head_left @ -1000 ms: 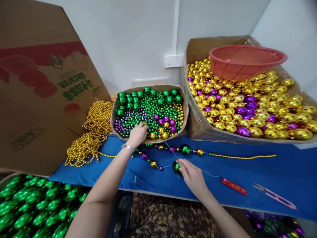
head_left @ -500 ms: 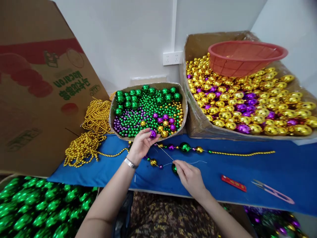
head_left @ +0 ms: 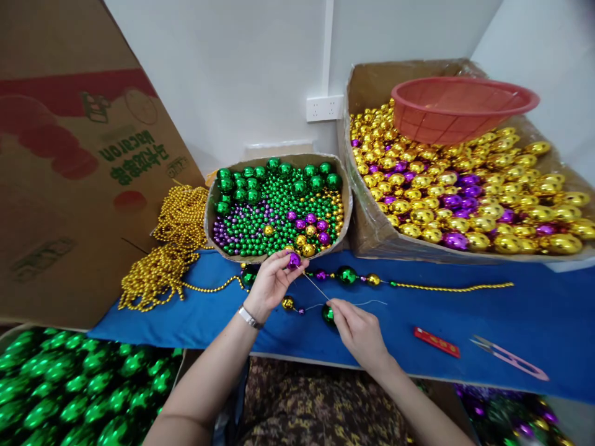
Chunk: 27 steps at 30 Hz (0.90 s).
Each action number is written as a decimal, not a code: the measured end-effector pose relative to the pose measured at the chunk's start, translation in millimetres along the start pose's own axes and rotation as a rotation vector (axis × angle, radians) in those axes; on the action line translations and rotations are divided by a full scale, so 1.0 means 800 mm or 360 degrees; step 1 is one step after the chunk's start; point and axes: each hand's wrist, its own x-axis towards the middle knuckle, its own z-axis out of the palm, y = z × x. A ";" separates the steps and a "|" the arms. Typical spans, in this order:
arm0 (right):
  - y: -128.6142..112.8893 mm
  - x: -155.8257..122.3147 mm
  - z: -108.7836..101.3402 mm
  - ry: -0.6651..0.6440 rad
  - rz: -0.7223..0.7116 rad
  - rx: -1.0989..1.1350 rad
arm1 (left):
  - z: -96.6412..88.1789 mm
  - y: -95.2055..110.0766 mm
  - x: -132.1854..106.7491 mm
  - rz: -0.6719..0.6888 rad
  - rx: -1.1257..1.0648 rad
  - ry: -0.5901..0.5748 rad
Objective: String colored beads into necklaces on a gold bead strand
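Observation:
My left hand (head_left: 271, 282) pinches a small purple bead (head_left: 293, 259) just in front of the cardboard tray (head_left: 279, 255) of mixed green, purple and gold beads. My right hand (head_left: 356, 326) is closed on a thin needle (head_left: 317, 288) whose tip points up at the purple bead. A white thread trails from it beside a green ball (head_left: 328, 314). A partly strung garland (head_left: 353, 277) of green, gold and purple beads lies on the blue cloth (head_left: 465, 310) between my hands and the tray.
A heap of gold bead chain (head_left: 171, 248) lies at the left by a big cardboard box (head_left: 69, 155). A box of gold and purple balls (head_left: 465, 192) with a red basket (head_left: 460, 108) stands right. A red lighter (head_left: 437, 342) and pink snips (head_left: 509, 358) lie right. Green balls (head_left: 69, 390) fill a bin below left.
My left hand left the tray with a purple bead and brought it down toward the needle tip. My right hand stayed by the green ball, holding the needle.

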 end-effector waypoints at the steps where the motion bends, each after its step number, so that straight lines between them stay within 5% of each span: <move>1: 0.000 0.000 0.000 0.0000 0.0002 0.0002 | 0.000 0.000 0.000 0.0005 0.0012 0.0001; 10: 0.001 0.000 0.000 0.0005 -0.0035 -0.0093 | 0.011 -0.021 -0.018 0.0346 0.0543 -0.0010; 17: 0.000 0.001 0.002 -0.0019 -0.0041 -0.0047 | 0.010 -0.037 -0.025 0.0166 0.0531 -0.0029; 20: -0.002 0.004 0.001 -0.0012 -0.0027 -0.0014 | 0.005 -0.028 -0.025 0.0199 0.0781 -0.0216; 23: -0.001 0.006 -0.004 0.0028 0.0020 0.0070 | -0.012 0.005 -0.006 0.0496 0.1324 -0.0179; 25: 0.002 0.006 -0.006 0.0062 0.0026 0.0054 | -0.030 0.034 0.020 0.0837 0.2015 0.0137; 27: 0.006 0.006 -0.006 0.0065 0.0016 0.0028 | -0.049 0.060 0.050 0.0737 0.2737 0.0283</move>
